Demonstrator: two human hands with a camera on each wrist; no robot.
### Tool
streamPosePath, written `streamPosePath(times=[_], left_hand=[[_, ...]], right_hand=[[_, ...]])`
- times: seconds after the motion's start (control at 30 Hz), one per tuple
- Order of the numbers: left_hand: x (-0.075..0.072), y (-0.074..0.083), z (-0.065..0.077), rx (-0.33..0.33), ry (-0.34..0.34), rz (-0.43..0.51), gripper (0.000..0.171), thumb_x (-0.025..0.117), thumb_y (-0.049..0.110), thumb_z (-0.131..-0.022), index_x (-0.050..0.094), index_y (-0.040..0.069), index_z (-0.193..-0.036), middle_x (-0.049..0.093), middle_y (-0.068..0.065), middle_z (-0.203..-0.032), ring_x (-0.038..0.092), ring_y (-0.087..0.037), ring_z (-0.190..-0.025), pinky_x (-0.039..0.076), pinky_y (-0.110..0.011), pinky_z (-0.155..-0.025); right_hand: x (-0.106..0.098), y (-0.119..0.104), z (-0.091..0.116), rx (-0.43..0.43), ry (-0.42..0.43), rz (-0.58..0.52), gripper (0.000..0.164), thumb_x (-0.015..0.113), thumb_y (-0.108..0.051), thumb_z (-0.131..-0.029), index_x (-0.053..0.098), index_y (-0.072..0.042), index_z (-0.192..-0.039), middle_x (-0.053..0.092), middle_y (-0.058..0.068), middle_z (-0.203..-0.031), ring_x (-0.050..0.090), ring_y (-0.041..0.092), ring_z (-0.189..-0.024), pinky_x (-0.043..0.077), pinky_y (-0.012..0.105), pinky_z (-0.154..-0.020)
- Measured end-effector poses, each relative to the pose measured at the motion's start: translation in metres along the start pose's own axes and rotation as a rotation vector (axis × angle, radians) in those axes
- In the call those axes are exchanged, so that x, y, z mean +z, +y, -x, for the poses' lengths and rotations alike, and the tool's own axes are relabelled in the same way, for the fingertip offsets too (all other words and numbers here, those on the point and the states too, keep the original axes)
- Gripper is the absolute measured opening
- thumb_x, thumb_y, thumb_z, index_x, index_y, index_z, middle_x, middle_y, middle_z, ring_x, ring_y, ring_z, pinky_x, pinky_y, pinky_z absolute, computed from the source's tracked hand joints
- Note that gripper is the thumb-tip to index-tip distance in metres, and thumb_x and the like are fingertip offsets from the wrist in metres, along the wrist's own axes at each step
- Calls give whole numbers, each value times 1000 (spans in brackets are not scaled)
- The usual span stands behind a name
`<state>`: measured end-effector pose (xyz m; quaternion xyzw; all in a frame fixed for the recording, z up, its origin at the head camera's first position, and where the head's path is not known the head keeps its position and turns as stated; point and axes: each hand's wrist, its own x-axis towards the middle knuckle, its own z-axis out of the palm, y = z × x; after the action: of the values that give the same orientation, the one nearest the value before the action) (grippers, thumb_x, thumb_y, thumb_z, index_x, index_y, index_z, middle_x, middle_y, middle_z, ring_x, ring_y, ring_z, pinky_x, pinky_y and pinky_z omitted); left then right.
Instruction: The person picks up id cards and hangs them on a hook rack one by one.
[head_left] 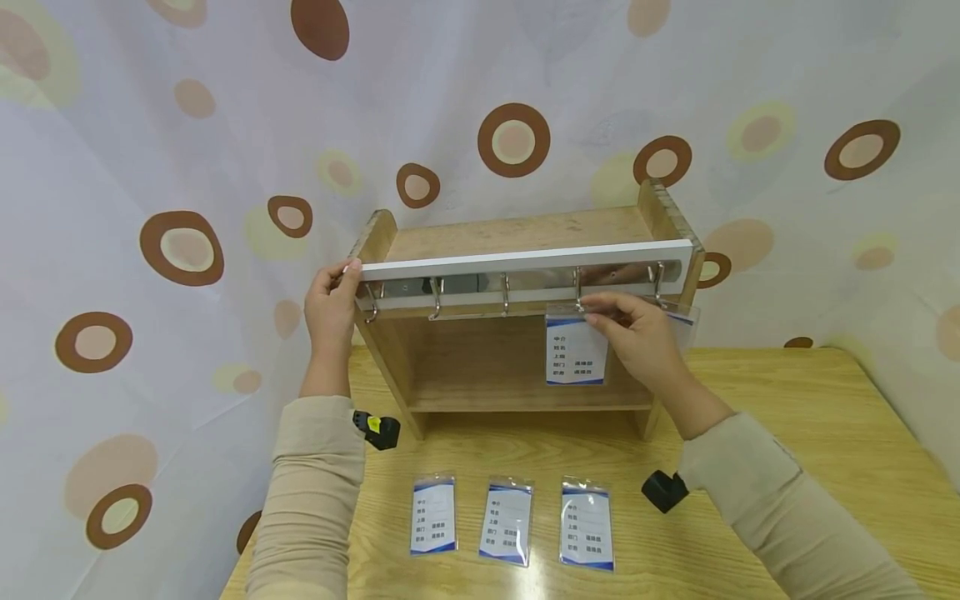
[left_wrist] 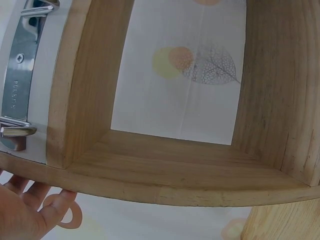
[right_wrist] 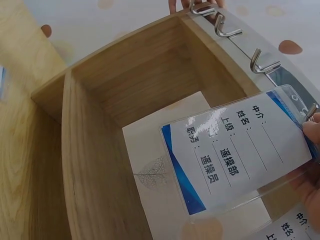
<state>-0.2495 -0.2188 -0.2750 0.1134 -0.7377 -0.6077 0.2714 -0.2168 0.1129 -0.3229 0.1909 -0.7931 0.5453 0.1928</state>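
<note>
My right hand [head_left: 637, 337] pinches the top edge of a clear badge holder [head_left: 576, 354] at the fourth hook from the left. In the right wrist view the badge holder [right_wrist: 237, 150] shows its printed card, with the slotted end right at a hook. A second badge holder [head_left: 684, 327] hangs at the rightmost hook, partly hidden behind this hand. My left hand [head_left: 332, 308] grips the left end of the wooden shelf [head_left: 517, 233], by the end of the white hook rail [head_left: 525, 256]. In the left wrist view, fingers [left_wrist: 55, 205] touch the side panel.
Three badge holders lie in a row on the wooden table: left [head_left: 433, 515], middle [head_left: 506, 522] and right [head_left: 587, 525]. A patterned cloth [head_left: 450, 75] hangs behind the shelf and down both sides. Metal hooks [head_left: 436, 300] jut forward from the rail.
</note>
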Motion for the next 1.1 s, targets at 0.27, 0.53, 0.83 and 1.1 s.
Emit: streamPosePath(times=[0.27, 0.53, 0.83, 1.1], left_hand=[[1, 1, -1, -1, -9, -2, 39, 60, 36, -80, 59, 7, -106, 51, 2, -88, 46, -11, -84, 37, -24, -71], [2, 0, -2, 10, -9, 14, 38, 60, 34, -80, 60, 6, -105, 51, 3, -85, 45, -10, -82, 37, -22, -70], [2, 0, -2, 1, -11, -9, 39, 60, 37, -79, 60, 8, -106, 50, 3, -86, 45, -10, -83, 37, -23, -70], [3, -2, -4, 10, -11, -10, 39, 60, 37, -79, 60, 8, -105, 50, 3, -86, 45, -10, -82, 36, -23, -69]], right_hand=[[5, 6, -4, -22, 62, 10, 17, 60, 0, -79, 62, 2, -95, 60, 13, -89, 51, 0, -75, 41, 13, -62], [5, 4, -4, -13, 81, 8, 17, 59, 2, -79, 62, 3, -96, 60, 15, -89, 50, -2, -76, 40, 12, -64], [0, 0, 0, -6, 63, -48, 20, 58, -1, -80, 59, 4, -100, 59, 13, -92, 51, 0, -81, 42, 14, -69], [-7, 1, 8, 1, 62, -14, 21, 58, -3, -81, 58, 4, -101, 56, 12, -94, 49, 2, -81, 41, 12, -67]])
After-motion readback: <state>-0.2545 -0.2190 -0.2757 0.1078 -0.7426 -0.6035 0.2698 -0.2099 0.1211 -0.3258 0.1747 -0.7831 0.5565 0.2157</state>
